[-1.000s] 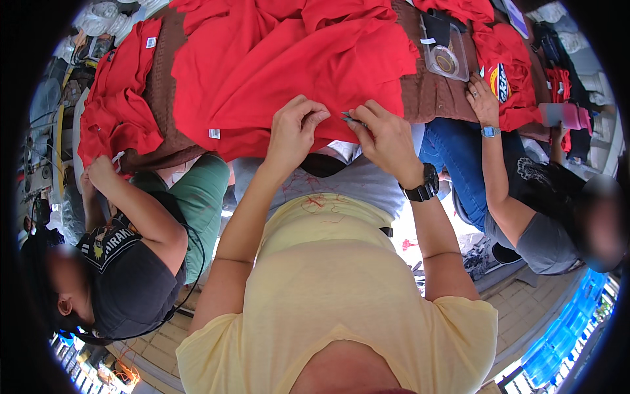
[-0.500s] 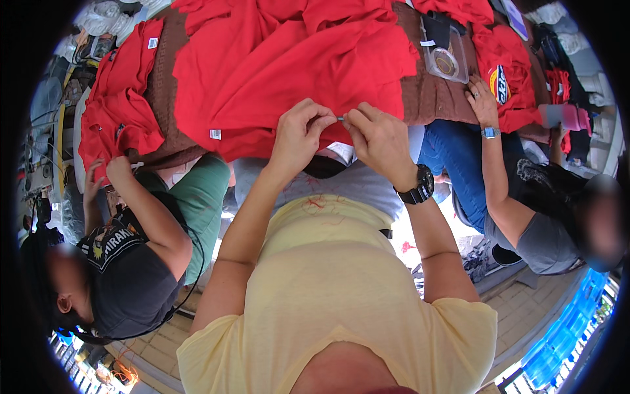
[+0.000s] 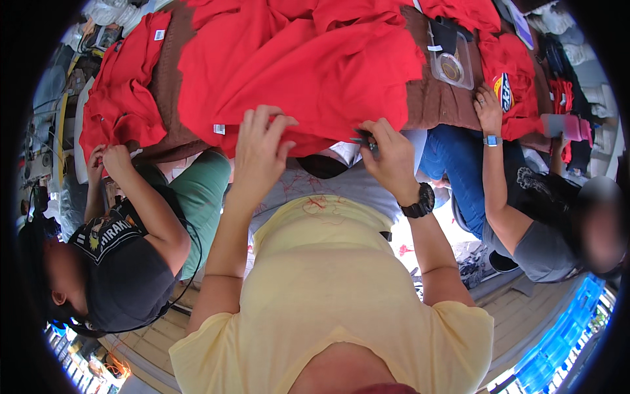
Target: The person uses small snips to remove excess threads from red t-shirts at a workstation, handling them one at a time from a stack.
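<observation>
A red garment point(image 3: 295, 79) lies spread over the table in front of me, with a small white label point(image 3: 219, 129) near its lower left edge. My left hand point(image 3: 259, 148) is at the garment's near edge, fingers apart and slightly curled, holding nothing that shows. To the right, my right hand point(image 3: 392, 154) is closed around a small dark tool that looks like thread snips point(image 3: 365, 138). Its short pointed tip sticks out toward the left, and most of it is hidden by the fingers. Loose red threads point(image 3: 318, 205) cling to my yellow shirt.
A brown quilted cover point(image 3: 436, 105) lies under the garments. At right sits a clear plastic box point(image 3: 453, 62) holding a round ring-like item. One person point(image 3: 138, 262) handles a red garment point(image 3: 121, 98) at left; another person's hand point(image 3: 487, 108) rests at the table edge on the right.
My hands have moved apart from their pinch together. The left hand has opened and shifted left; the right has come a little nearer and right, and its dark tool now shows more.
</observation>
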